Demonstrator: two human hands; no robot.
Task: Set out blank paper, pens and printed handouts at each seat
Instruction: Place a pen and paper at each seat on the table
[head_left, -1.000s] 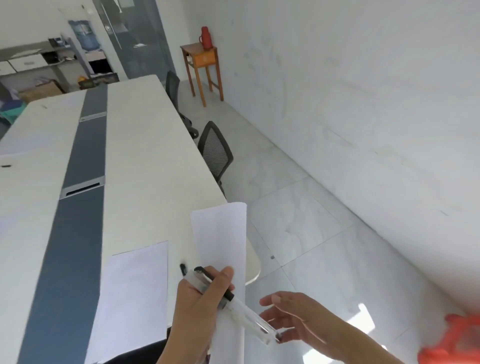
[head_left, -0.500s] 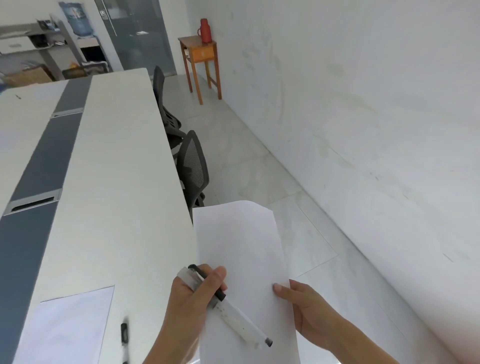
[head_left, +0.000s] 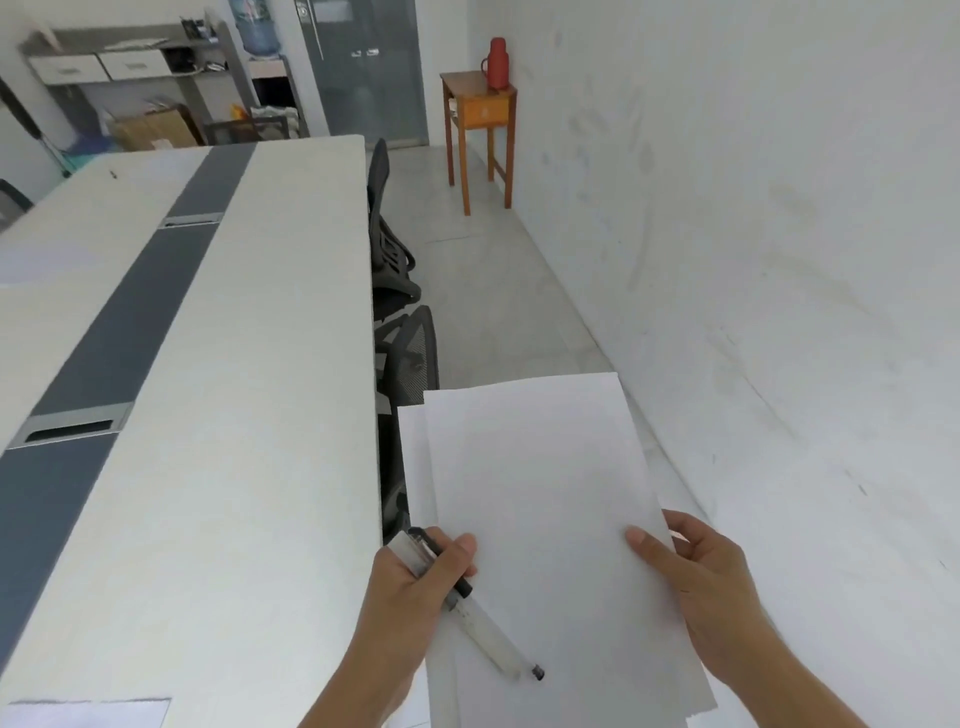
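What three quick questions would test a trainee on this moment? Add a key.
1. True or false: the left grip holds pens that lie on the paper stack.
2. What does the right grip hold? A the paper stack's right edge; B a cup; C a stapler.
3. Fill in: the red flask stands on the wooden ___.
Key: 1 true; 2 A; 3 side table.
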